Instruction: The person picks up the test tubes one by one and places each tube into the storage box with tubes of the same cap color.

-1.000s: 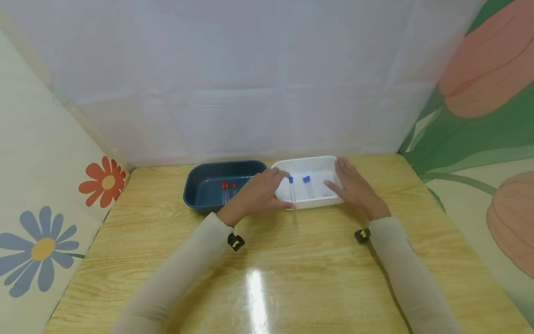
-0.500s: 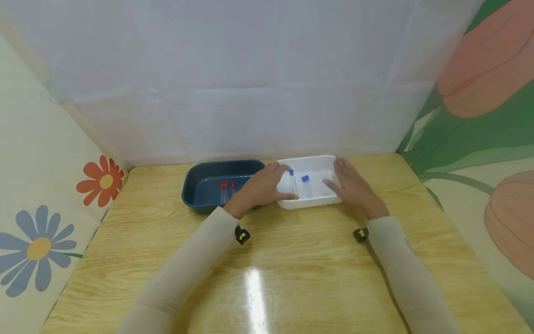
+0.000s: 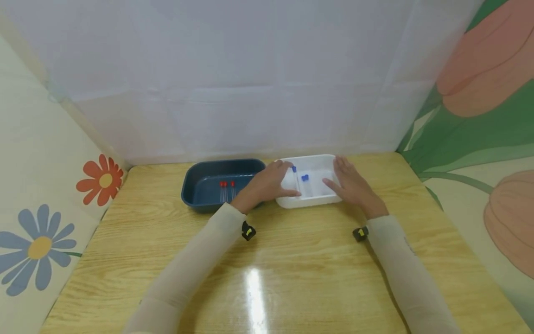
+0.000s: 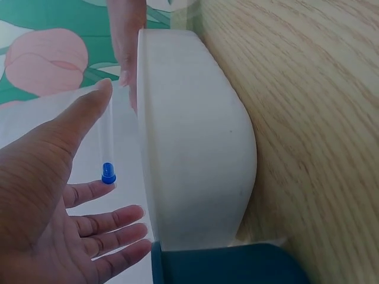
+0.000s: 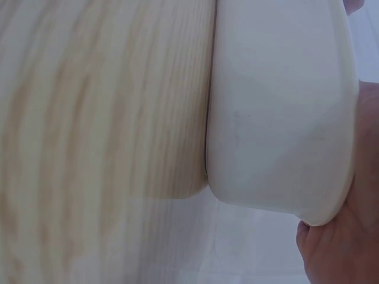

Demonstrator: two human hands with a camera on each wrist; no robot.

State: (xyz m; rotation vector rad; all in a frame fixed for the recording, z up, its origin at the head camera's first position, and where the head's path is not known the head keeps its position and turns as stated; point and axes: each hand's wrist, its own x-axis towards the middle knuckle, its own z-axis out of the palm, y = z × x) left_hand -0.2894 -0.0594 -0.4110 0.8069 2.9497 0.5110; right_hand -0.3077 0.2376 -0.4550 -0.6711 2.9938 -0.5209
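In the head view my left hand (image 3: 271,183) is over the left end of the white tray (image 3: 319,201). Between thumb and index finger it pinches a clear tube by its two ends, its blue cap (image 4: 108,173) at the index fingertip in the left wrist view; the other fingers are spread. More blue-capped tubes (image 3: 305,178) lie together inside the white tray. My right hand (image 3: 353,183) rests on that tray's right end, fingers straight along the rim and thumb over the inside. In the right wrist view, the tray wall (image 5: 278,118) hides part of it.
A dark blue tray (image 3: 200,207) stands left of the white one, with red-capped tubes (image 3: 224,184) inside. Both trays sit near the back of the wooden table (image 3: 308,260), before a white cloth (image 3: 208,116). Flower-patterned panels flank both sides.
My left hand has moved slightly forward and right with the tube, from the white tray's front rim to over its inside. My right hand stays on the rim.
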